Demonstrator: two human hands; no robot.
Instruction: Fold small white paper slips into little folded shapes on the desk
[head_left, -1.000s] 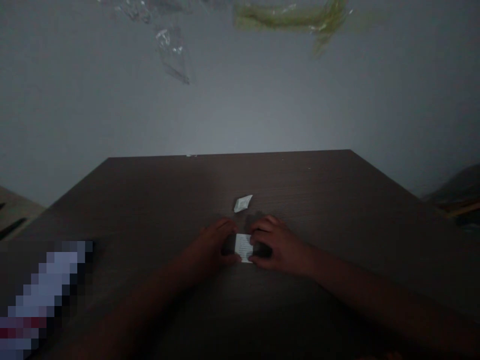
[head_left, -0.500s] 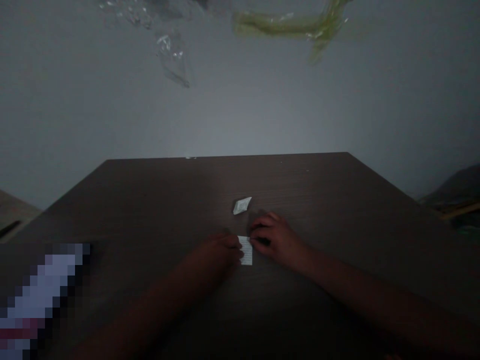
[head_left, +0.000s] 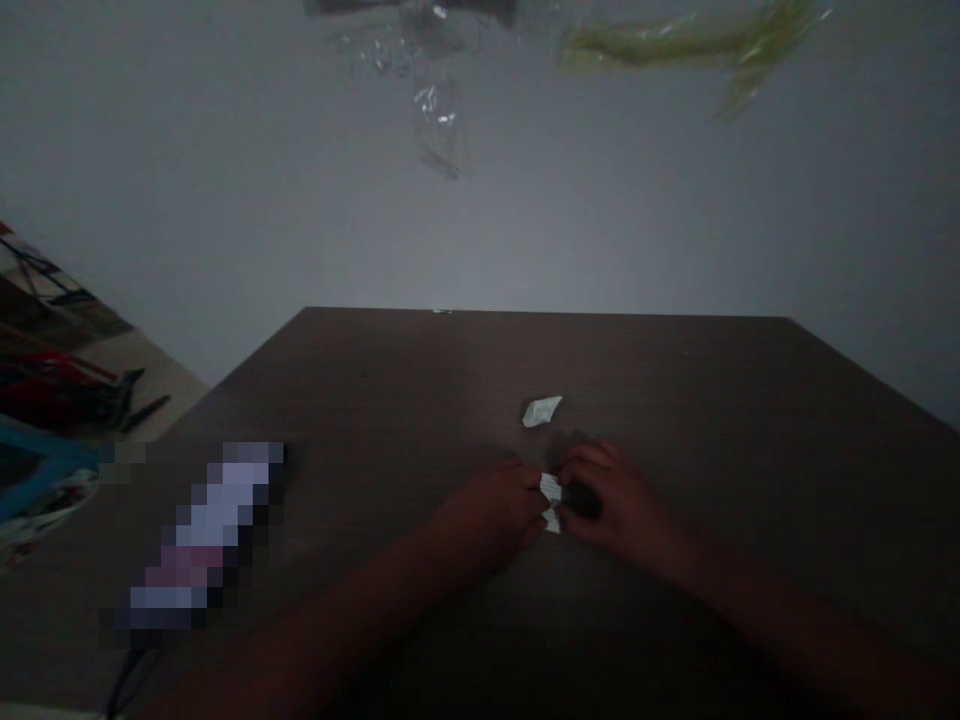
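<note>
A small piece of lined paper (head_left: 551, 487) lies on the dark table, between my two hands. My left hand (head_left: 504, 508) has its fingertips closed on the paper's left side. From the right, my right hand (head_left: 611, 495) curls its thumb and fingers against the paper's other edge. Fingers cover parts of the sheet, and its middle looks pinched or creased. Just beyond the hands sits a folded paper piece (head_left: 541, 411), touched by neither hand.
On the left of the table (head_left: 390, 370) lies a blurred-out flat device (head_left: 217, 530) with a dark cable (head_left: 124, 675). A wall with yellow tape (head_left: 675, 45) and clear tape (head_left: 439, 120) rises behind. Red and blue items stand beyond the left edge.
The camera view has turned left, so everything sits further right. My right fingers and thumb have closed in on the paper, which was flatter and more exposed before.
</note>
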